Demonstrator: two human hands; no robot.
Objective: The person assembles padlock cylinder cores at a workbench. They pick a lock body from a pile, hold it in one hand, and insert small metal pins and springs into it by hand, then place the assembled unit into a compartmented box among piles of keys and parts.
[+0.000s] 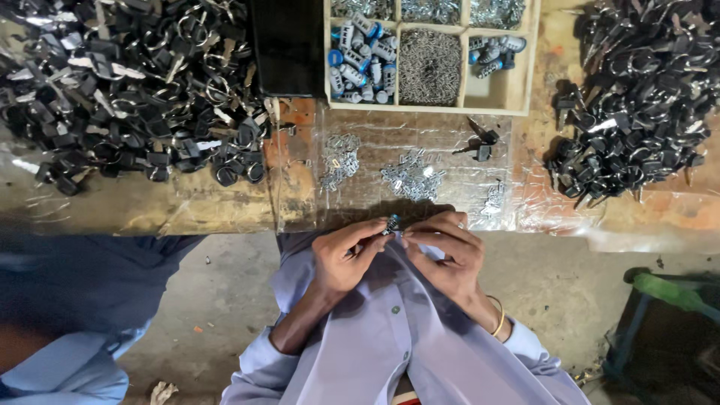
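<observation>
**Small lock cylinder held at the worktop edge**

Both hands meet just below the near edge of the worktop [187,210]. The left hand [346,255] and right hand [450,251] are pinched together on one small silver-and-blue lock cylinder [392,223], fingertips closed round it.

Judged step: fitting or checking a small part on the cylinder. The next move appears to call for a fine fingertip grip and a steady hold.

Just beyond the cylinder lie loose heaps of small metal pieces [411,178] on clear film. Further beyond stands a wooden compartment tray [534,56] with similar cylinders. Piles of black-headed keys [127,90] flank the tray on both sides.
</observation>
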